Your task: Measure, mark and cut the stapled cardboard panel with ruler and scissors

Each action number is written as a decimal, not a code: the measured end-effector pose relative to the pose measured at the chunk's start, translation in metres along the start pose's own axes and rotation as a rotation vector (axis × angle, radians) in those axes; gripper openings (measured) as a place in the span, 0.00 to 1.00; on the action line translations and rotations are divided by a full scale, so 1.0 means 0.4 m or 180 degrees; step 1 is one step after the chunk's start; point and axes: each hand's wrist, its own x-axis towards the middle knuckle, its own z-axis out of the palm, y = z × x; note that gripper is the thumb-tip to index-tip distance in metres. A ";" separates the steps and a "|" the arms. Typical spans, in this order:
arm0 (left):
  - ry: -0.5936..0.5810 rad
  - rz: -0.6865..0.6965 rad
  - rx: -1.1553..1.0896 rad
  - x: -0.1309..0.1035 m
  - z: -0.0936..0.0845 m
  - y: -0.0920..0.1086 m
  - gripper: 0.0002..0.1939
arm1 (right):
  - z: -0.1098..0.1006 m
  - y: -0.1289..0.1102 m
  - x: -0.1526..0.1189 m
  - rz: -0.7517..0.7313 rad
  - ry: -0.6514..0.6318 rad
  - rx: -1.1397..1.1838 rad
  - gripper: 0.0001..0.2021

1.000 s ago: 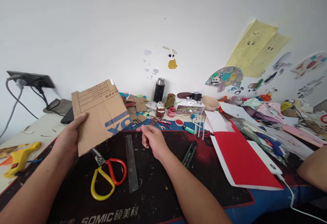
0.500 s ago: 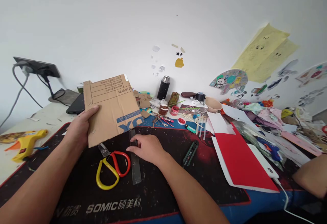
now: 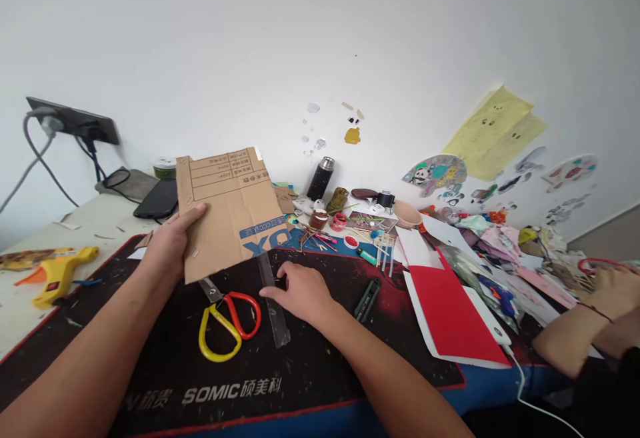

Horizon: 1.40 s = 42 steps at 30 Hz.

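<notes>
A brown cardboard piece with printed text and a blue patch is tilted above the black mat. My left hand grips its left edge, thumb on the face. To the right of the cardboard, my right hand hovers with thumb and fingers apart, holding nothing. A clear ruler lies just beside and under its fingertips. Scissors with one yellow and one red handle rest on the mat, their blades partly hidden by the cardboard. A dark green cutter lies farther right.
A yellow glue gun is at the left, near a black phone. Jars, a black flask and sticks stand or lie at the back. Red paper is at the right, with another person's hand beyond.
The view has shifted, and the cardboard in my left hand appears slightly farther right. The ruler looks more slanted. The other person's hand has come into view at the right.
</notes>
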 end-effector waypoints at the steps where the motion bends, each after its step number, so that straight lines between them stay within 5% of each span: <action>1: -0.0024 -0.0002 -0.0011 -0.001 0.001 0.000 0.24 | 0.000 -0.003 -0.006 0.0028 -0.0051 -0.0103 0.28; 17: -0.0028 0.0082 -0.0031 -0.021 0.010 0.013 0.23 | -0.021 -0.015 -0.010 0.0181 -0.0407 -0.0094 0.16; 34: -0.0008 0.0069 0.0224 -0.046 0.014 0.032 0.22 | -0.073 0.047 -0.099 -0.0536 -0.0652 -0.0424 0.05; 42: 0.0267 0.0139 0.0366 -0.046 -0.001 0.037 0.24 | -0.120 0.045 0.052 -0.0678 -0.0841 -0.1031 0.10</action>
